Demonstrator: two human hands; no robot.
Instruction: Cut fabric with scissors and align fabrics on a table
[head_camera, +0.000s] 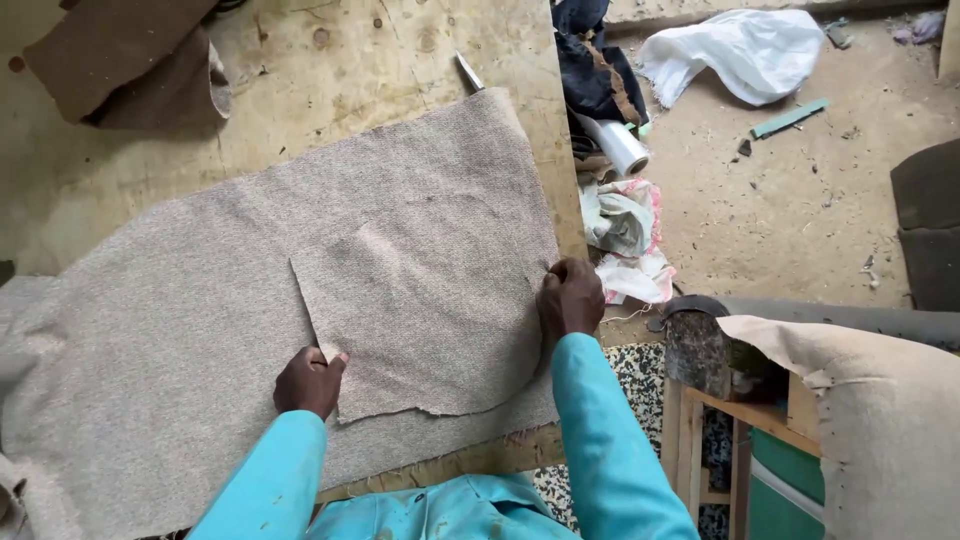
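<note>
A large sheet of beige-grey woven fabric (180, 300) lies spread over a plywood worktable (400, 60). On top of it rests a smaller cut piece of the same fabric (420, 310). My left hand (310, 382) pinches the smaller piece at its near left corner. My right hand (568, 298) presses down on the piece's right edge, close to the table's right side. Both arms wear turquoise sleeves.
A brown fabric piece (130, 60) lies at the table's far left. A metal tool tip (468, 72) pokes out beyond the fabric's far edge. Right of the table are a white roll (620, 145), rags (625, 230), a white bag (745, 50) and a fabric-covered frame (880, 410).
</note>
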